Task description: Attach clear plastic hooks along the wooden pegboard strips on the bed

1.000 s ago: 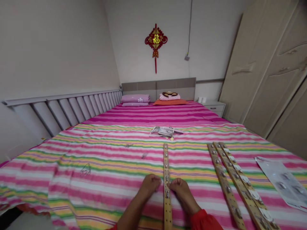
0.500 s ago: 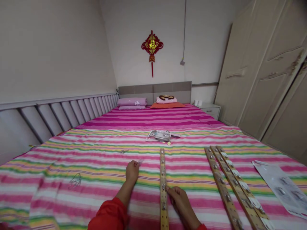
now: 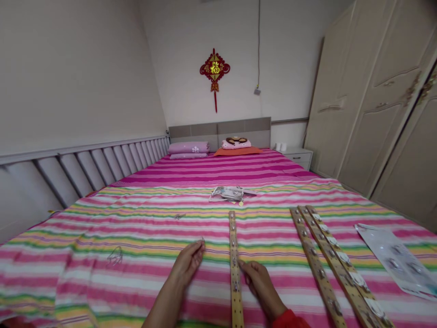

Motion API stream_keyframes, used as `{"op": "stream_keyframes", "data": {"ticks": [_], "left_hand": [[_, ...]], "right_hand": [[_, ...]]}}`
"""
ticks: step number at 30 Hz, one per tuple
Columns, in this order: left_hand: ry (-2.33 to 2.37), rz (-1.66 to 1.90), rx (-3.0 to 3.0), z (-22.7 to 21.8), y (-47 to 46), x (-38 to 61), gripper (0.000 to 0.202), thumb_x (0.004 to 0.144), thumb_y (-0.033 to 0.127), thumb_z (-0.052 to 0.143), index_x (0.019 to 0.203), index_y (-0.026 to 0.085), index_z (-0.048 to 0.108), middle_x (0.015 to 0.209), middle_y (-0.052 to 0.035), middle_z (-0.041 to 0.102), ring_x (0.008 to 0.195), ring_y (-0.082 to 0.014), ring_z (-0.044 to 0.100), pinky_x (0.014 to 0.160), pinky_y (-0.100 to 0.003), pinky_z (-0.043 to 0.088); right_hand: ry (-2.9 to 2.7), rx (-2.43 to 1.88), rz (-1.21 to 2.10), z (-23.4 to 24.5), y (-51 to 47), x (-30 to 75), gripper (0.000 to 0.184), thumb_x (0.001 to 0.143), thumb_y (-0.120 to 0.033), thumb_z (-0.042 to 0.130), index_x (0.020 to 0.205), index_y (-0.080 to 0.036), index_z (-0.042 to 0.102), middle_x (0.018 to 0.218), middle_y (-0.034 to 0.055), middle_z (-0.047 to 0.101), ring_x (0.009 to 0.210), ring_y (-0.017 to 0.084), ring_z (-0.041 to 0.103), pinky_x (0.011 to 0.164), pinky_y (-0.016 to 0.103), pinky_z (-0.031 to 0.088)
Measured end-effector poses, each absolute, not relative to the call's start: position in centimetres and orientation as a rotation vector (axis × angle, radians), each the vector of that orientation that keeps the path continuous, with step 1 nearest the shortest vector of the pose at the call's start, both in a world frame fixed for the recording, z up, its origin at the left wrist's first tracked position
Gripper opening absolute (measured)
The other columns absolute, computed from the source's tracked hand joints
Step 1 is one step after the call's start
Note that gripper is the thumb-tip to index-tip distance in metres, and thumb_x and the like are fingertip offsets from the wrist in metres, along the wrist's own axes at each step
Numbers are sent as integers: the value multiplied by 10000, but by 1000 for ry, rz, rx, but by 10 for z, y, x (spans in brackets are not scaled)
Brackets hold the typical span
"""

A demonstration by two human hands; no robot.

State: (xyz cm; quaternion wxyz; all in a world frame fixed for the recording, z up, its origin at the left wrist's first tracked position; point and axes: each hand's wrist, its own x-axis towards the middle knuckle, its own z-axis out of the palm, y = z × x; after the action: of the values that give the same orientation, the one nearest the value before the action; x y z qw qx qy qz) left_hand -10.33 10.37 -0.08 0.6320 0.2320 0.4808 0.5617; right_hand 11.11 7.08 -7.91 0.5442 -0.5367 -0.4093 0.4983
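A narrow wooden strip (image 3: 235, 273) with holes and small metal rings or clips along it lies lengthwise on the striped bed sheet. Against its right edge press the thumb and curled fingers of my right hand (image 3: 258, 284). To the left of the strip, my left hand (image 3: 188, 264) is raised with its fingertips pinched together. A small thin shiny thing (image 3: 203, 239) pokes out of the pinch, too small to name. Beyond the hands lie a small metal piece (image 3: 180, 216) and a clear plastic packet (image 3: 228, 193).
More wooden strips (image 3: 319, 269) with metal pieces lie at right, one bearing white round pieces (image 3: 358, 279). A plastic pack (image 3: 396, 262) lies beyond them. A tangle of thin wire or thread (image 3: 115, 256) rests at left. Folded bedding (image 3: 189, 148) sits by the headboard (image 3: 245, 128).
My left hand has turned, showing more of its palm side, and moved slightly right and down. My right hand stays at the strip's edge. The whole view has shifted a little.
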Motion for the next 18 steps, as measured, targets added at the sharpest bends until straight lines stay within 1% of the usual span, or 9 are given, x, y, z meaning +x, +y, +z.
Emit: {"op": "stream_keyframes", "data": {"ticks": [2,4,6,9,11,15,18], "left_hand": [[1031,1278,446,3,83,-100,66,753,49,660,726,108,671,637,-38,671,531,-68,623,490,-113,491],[1018,1274,419,6,64,-96,83,748,39,663,704,109,670,603,-24,657,496,-60,602,478,-115,490],[1035,1279,398,8,49,-92,111,746,26,657,678,113,665,601,-22,655,514,-62,608,502,-122,500],[1050,1278,364,9,30,-85,112,717,28,682,658,121,659,640,-31,671,589,-78,637,542,-128,506],[1024,1267,384,7,20,-79,121,659,70,749,638,130,645,635,-21,663,605,-83,633,556,-134,503],[1019,1263,435,1,0,-68,320,499,209,867,539,148,555,544,31,585,538,-56,555,521,-134,460],[1047,1258,463,-5,-13,-60,385,471,295,875,524,150,522,528,45,555,527,-45,510,517,-141,428]], "right_hand": [[-930,-1251,1272,-73,68,112,488,633,-576,659,420,-234,384,287,-100,298,262,53,227,323,230,116],[-912,-1235,1318,-68,66,112,478,642,-557,657,419,-228,392,287,-100,306,253,45,224,323,224,100],[-905,-1224,1327,-64,63,113,460,644,-536,658,423,-223,403,288,-98,319,249,42,231,322,220,99],[-885,-1192,1327,-60,60,114,422,622,-491,680,445,-221,408,304,-99,350,251,39,240,324,214,104],[-877,-1153,1323,-58,56,115,388,611,-460,693,473,-215,426,330,-96,380,266,36,243,333,211,111],[-851,-1115,1291,-53,45,120,358,627,-465,688,525,-209,460,362,-99,374,307,41,228,350,214,123],[-847,-1145,1175,-46,27,120,377,619,-507,704,553,-204,490,409,-89,393,357,59,274,367,214,184]]}}
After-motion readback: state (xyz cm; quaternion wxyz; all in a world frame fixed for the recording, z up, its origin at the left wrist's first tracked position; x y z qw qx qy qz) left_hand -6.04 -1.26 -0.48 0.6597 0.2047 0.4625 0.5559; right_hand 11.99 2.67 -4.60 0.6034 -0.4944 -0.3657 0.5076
